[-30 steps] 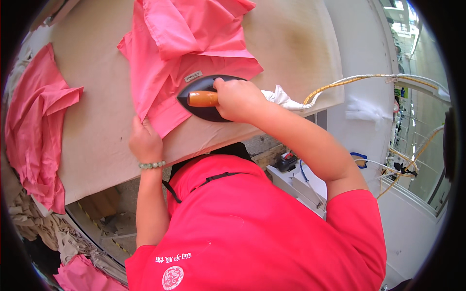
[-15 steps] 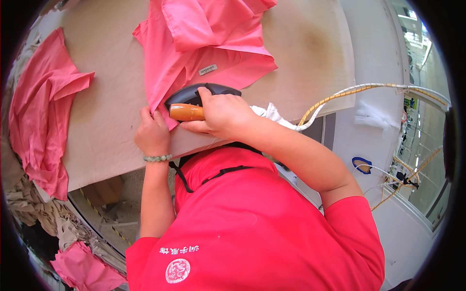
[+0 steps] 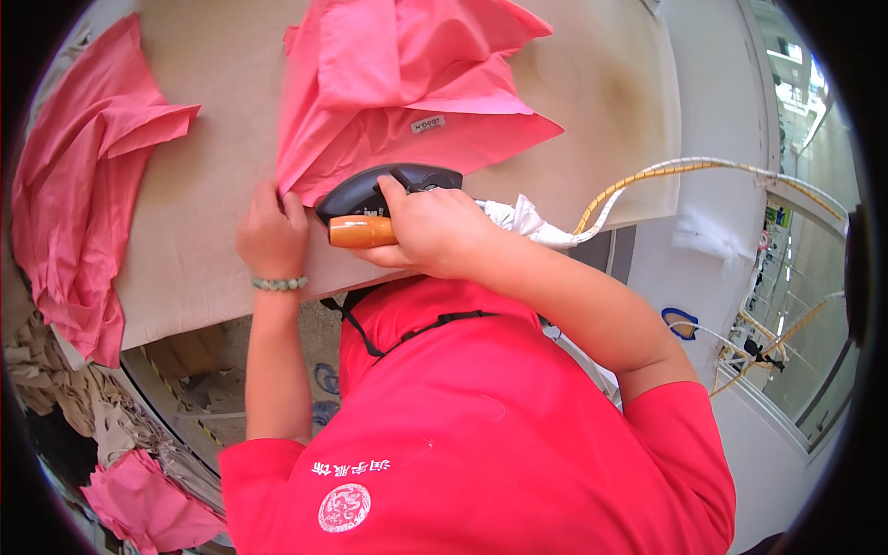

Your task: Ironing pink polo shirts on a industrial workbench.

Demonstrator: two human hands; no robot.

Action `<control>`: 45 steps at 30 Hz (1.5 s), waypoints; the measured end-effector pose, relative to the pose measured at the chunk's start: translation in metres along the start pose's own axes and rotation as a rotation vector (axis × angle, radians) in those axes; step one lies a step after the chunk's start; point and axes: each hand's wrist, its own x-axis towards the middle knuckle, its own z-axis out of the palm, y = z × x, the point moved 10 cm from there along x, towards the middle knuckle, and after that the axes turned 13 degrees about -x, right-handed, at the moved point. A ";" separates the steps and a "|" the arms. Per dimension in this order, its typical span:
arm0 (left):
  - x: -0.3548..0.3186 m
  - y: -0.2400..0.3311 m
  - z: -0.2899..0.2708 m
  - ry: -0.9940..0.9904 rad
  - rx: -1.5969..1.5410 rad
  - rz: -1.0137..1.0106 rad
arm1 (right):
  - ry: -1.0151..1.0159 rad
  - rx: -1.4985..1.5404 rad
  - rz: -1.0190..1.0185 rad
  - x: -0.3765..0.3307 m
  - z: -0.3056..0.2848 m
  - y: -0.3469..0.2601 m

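Partly, the right hand (image 3: 435,231) hides the black iron (image 3: 361,196).

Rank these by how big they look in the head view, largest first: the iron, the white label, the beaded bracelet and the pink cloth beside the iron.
1. Pink cloth
2. Iron
3. Beaded bracelet, clearly longer than the label
4. White label
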 end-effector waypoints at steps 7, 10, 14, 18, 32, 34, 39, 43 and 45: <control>-0.003 -0.015 -0.007 0.091 -0.062 -0.101 | -0.029 0.085 0.164 0.001 0.002 -0.005; -0.001 -0.022 -0.008 0.093 -0.085 -0.170 | -0.019 0.103 0.191 0.003 0.002 -0.006; -0.002 -0.023 -0.009 0.080 -0.126 -0.167 | -0.045 0.128 0.226 -0.005 0.005 0.006; -0.002 -0.023 -0.011 0.125 -0.206 -0.154 | -0.073 0.106 0.223 -0.008 0.004 0.007; -0.034 -0.063 -0.006 0.018 -0.834 -0.538 | -0.022 0.027 0.081 -0.019 0.021 -0.008; -0.046 -0.047 0.005 -0.037 -0.886 -0.648 | -0.046 0.015 0.131 -0.037 0.024 0.011; -0.041 -0.012 0.033 -0.314 -0.796 -0.818 | 0.101 0.037 0.230 -0.055 0.009 0.058; -0.042 -0.020 0.043 -0.381 -0.638 -0.740 | 0.256 0.075 0.344 -0.051 -0.007 0.090; -0.043 -0.032 0.043 -0.370 -0.523 -0.701 | 0.219 0.080 0.343 -0.041 -0.011 0.092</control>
